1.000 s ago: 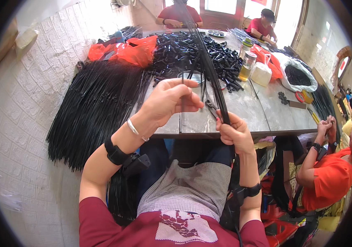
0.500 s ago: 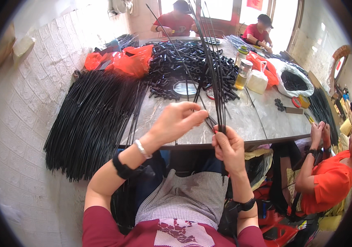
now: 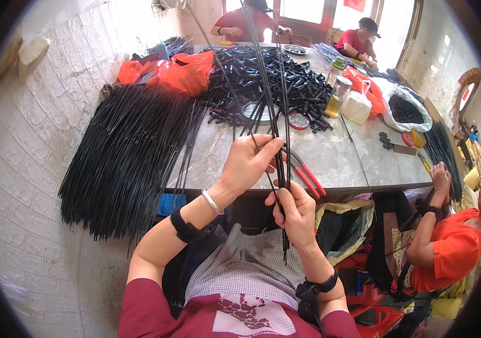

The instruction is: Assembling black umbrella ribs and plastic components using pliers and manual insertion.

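Thin black rods (image 3: 269, 101) are being held nearly upright by both hands at the near edge of the grey table (image 3: 330, 155).
Near their lower ends, the rods are being gripped by the right hand (image 3: 295, 209), its fingers curled and thumb pressed on; higher up, they are being pinched between thumb and forefinger of the left hand (image 3: 250, 160), whose other fingertips cannot be told clearly. Red-handled pliers (image 3: 310, 177) are being left lying just beside.
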Motion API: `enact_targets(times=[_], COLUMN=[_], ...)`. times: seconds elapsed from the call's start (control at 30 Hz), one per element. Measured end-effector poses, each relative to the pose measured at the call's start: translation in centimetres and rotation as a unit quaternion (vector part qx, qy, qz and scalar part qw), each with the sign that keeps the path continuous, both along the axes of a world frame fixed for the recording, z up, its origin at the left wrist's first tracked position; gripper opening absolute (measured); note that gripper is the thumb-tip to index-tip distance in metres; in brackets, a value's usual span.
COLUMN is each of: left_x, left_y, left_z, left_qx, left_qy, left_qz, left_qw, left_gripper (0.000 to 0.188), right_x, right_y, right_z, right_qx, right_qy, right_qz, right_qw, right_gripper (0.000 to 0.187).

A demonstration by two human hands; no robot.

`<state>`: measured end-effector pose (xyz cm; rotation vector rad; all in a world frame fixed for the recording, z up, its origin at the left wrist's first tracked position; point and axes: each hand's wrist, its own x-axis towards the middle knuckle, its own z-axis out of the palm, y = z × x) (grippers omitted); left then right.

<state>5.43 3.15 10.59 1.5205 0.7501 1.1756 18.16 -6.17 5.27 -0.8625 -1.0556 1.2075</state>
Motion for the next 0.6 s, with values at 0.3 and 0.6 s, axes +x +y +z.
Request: enact_targets(times=[0.3,0.6], left_x=[-0.71,-1.03], left_y=[-0.13,-0.06], left_z=[-0.23,-0.21], left_qx=[0.039,-0.008], left_qy=[0.019,-0.007], left_qz=[0.026,0.013], left_qw=[0.999,1.000], left_gripper=[0.027,0.028], right_x=[-0.85,-0.69], right_y=[-0.30,0.06], right_z=[0.59,0.73], right_qx=[-0.003,-0.023], right_qy=[-0.080,0.009], right_qz=[-0.041,0.008], right_qw=[0.996,1.000], right_gripper=[0.019,0.021])
